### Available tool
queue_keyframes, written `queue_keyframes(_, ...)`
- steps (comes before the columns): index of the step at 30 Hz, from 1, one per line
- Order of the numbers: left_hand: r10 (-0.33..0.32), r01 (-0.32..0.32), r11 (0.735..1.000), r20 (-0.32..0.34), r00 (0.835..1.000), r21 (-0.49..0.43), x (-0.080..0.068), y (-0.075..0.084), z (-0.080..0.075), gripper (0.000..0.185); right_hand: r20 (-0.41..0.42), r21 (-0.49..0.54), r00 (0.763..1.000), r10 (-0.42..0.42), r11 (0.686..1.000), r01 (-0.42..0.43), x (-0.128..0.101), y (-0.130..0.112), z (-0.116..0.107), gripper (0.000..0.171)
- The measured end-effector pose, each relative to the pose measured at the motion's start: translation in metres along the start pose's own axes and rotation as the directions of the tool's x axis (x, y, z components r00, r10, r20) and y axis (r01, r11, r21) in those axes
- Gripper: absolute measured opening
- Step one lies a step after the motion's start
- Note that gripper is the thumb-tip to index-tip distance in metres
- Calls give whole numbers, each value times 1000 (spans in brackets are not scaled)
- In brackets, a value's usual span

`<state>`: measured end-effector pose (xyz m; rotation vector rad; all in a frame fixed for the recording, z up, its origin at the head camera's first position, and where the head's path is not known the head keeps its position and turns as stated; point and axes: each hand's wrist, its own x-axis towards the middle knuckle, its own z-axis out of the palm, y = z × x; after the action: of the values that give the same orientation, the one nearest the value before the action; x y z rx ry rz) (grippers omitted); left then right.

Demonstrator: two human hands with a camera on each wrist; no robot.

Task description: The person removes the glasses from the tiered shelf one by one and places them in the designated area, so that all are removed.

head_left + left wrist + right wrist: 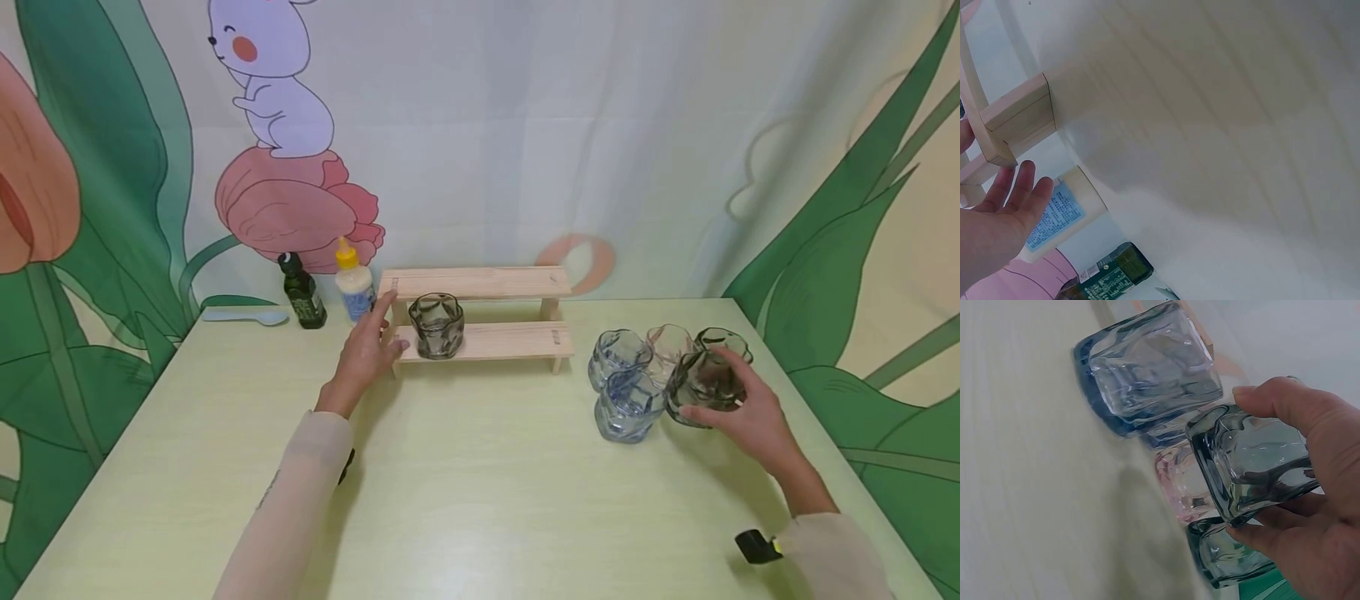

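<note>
My right hand point(753, 421) grips a dark grey glass tumbler point(693, 392), thumb on one side and fingers on the other. In the right wrist view this tumbler point(1254, 462) looks slightly raised off the table. Beside it stand two bluish tumblers point(628, 408), a pinkish one point(669, 346) and another grey one point(723, 337). My left hand point(363, 354) holds the left end of a two-step wooden rack point(495, 342), with the thumb at the lower board and the fingers around its end point(1000, 153). A grey tumbler point(437, 329) sits upright on the lower step.
Left of the rack stand a white bottle with a yellow cap point(354, 283) and a dark green bottle point(302, 293). A pale blue spoon-like utensil point(247, 316) lies near the table's back left corner. Behind the light table point(480, 483) hangs a printed curtain point(480, 142).
</note>
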<state>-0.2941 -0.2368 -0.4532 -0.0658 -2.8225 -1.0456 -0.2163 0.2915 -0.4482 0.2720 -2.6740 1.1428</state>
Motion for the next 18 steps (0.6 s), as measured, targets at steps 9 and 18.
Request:
queue_keyframes(9,1,-1,1000,-3,1000,11,0,0,0,84,28,10,996,86,996,-86,0,17,14,100)
queue_keyframes(18,12,-12,1000,-13,1000,14,2,-2,2,84,82,17,987,135,990,-137,-3,25,25,102)
